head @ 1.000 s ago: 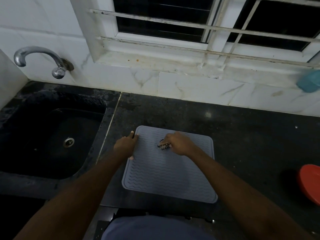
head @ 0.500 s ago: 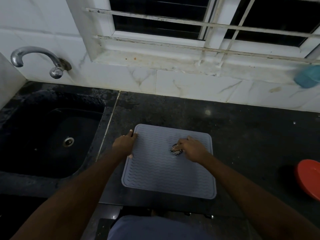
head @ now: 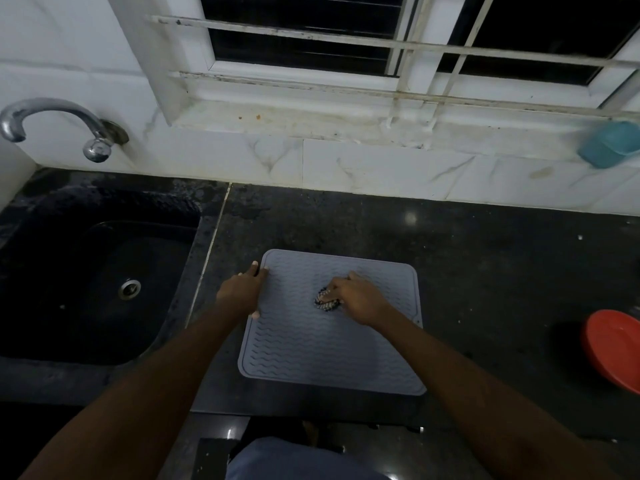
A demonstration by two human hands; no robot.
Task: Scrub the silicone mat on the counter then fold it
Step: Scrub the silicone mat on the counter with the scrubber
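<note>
A grey silicone mat (head: pixel 329 344) with wavy ridges lies flat and unfolded on the dark stone surface (head: pixel 485 271), close to its front edge and just right of the pale seam that borders the black sink (head: pixel 104 209). The person's left grip (head: pixel 240 292) rests on the mat's left edge near the far left corner, its fingers fairly straight and reaching onto the rim, with the thumb lower down on the same edge; it pins the mat rather than clasping it. The right grip (head: pixel 360 299) sits on the far half of the mat, somewhat right of the middle, its fingers curled round a small dark scrubber (head: pixel 325 301) with light flecks, which is pressed against the mat. Both forearms reach in from the bottom of the view. A chrome tap (head: pixel 52 116) sticks out of the white marble wall above the sink, and a drain (head: pixel 130 289) shows in the basin. A red bowl (head: pixel 616 348) stands at the right edge of the surface, well apart from the mat, and a teal container (head: pixel 609 143) sits by the window ledge at the far right
</note>
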